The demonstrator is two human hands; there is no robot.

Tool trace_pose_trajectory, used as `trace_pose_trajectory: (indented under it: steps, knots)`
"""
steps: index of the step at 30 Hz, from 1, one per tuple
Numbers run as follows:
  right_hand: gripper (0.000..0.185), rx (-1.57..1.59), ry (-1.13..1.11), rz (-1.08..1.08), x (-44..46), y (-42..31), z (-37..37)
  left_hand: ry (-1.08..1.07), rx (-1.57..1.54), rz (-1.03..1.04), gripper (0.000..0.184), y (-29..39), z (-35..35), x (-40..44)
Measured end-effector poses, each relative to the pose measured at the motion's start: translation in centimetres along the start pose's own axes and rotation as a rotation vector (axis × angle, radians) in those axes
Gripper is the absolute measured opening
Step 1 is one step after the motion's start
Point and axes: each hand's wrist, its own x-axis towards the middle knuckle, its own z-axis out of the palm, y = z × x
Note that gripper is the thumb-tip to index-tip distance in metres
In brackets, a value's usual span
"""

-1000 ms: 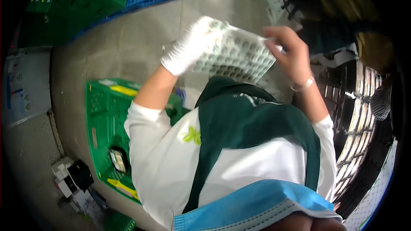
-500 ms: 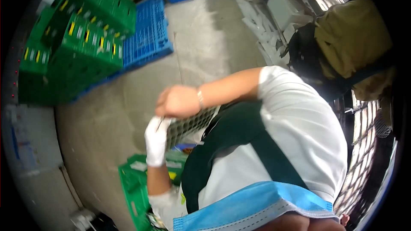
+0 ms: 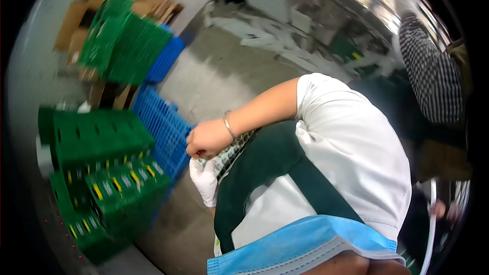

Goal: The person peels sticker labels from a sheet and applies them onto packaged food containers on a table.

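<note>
My right hand (image 3: 209, 137), bare with a bangle at the wrist, is closed with its fingers curled down. Just below it and touching it is my left hand (image 3: 204, 179), in a white glove; it also looks closed. Between the hands and my dark green apron (image 3: 265, 168) shows a strip of green-and-white patterned material (image 3: 226, 159). Whether either hand grips this material, or something smaller at the fingertips, is hidden.
Stacked green crates (image 3: 102, 137) with yellow-and-white labels stand at left, beside a blue pallet (image 3: 163, 122). More green crates (image 3: 122, 46) and cardboard boxes (image 3: 71, 23) are farther back. White scraps (image 3: 265, 38) litter the floor. At right is a person's checked sleeve (image 3: 428, 66).
My view has swung to the right, so the crate stacks sit lower in it and a person's checked sleeve appears. My hands stay together, now closer to my apron.
</note>
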Motion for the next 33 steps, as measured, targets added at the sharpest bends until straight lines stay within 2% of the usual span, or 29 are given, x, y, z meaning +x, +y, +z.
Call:
trace_pose_trajectory:
  steps: [1,3,6,7,9,11,13,15,16,17,19,21,23,25,26,27,28,29,30,31,33]
  knots:
    - [0.008,0.022,0.033,0.110,-1.0,1.1,-2.3,-0.163,-0.028,0.020,0.028,-0.4,0.9,3.3]
    - [0.009,0.078,0.159,0.230,-2.9,2.1,-4.3,-0.328,0.045,-0.071,0.013,-0.4,1.2,7.6]
    - [0.010,0.105,0.330,0.452,-6.9,3.4,-9.2,-0.601,0.186,-0.100,0.001,0.1,5.2,14.2]
    - [0.009,0.057,0.442,0.540,-8.2,3.3,-10.3,-0.702,0.163,-0.083,0.003,-0.1,6.6,16.1]
    - [0.010,0.084,0.691,0.715,-10.8,3.1,-12.6,-0.883,0.249,0.136,0.006,0.1,9.9,19.7]
    - [0.011,-0.028,0.970,0.855,-13.4,2.1,-14.2,-1.091,0.130,0.125,0.012,0.7,13.3,21.6]
    - [0.014,-0.022,1.329,0.966,-17.1,0.7,-16.1,-1.259,0.201,-0.049,0.018,2.0,15.7,22.9]
    - [0.015,-0.306,1.597,1.033,-22.6,-0.9,-18.9,-1.561,0.113,0.055,0.035,1.0,18.5,25.5]
    - [0.018,-0.470,1.689,1.039,-25.9,-2.2,-20.3,-1.628,0.146,0.033,0.036,1.5,19.5,25.8]
    - [0.024,-0.496,1.819,1.073,-29.6,-3.2,-21.7,-1.690,0.190,0.002,0.038,2.0,20.4,25.9]
    - [0.029,-0.785,1.908,1.251,-38.4,-4.3,-24.1,-1.694,0.219,-0.092,0.036,0.7,22.4,27.4]
    - [0.036,-1.033,1.797,1.579,-43.5,-5.0,-26.0,-1.592,0.148,-0.270,0.031,0.7,24.5,28.8]
    - [0.035,-1.087,1.597,1.748,-45.7,-4.9,-27.3,-1.488,0.229,-0.079,0.019,0.8,26.5,30.1]
    - [0.033,-1.160,1.441,1.836,-47.9,-4.0,-28.0,-1.415,0.226,-0.023,0.015,1.1,28.2,31.2]
    - [0.032,-1.075,1.441,1.866,-46.8,-3.9,-28.4,-1.338,0.211,-0.064,0.017,1.4,29.0,31.1]
    - [0.032,-1.134,1.391,1.762,-48.4,-2.7,-28.7,-1.264,0.196,-0.096,0.019,1.9,30.0,30.8]
    - [0.033,-1.169,1.256,1.867,-50.1,-2.3,-28.6,-1.191,0.245,-0.149,0.016,2.5,31.3,30.4]
    - [0.035,-1.201,1.121,1.975,-49.6,-2.1,-28.3,-1.209,0.257,-0.145,0.016,2.4,32.3,30.1]
    - [0.039,-1.548,0.949,1.987,-49.1,-2.0,-27.5,-1.137,0.170,-0.148,0.015,1.8,33.4,29.9]
    - [0.045,-1.512,0.971,2.118,-48.2,-3.7,-27.2,-1.071,0.080,-0.150,0.014,1.3,34.0,29.7]
    - [0.042,-1.676,1.139,2.202,-51.1,-8.1,-25.6,-1.028,0.046,-0.174,0.015,1.0,36.6,29.2]
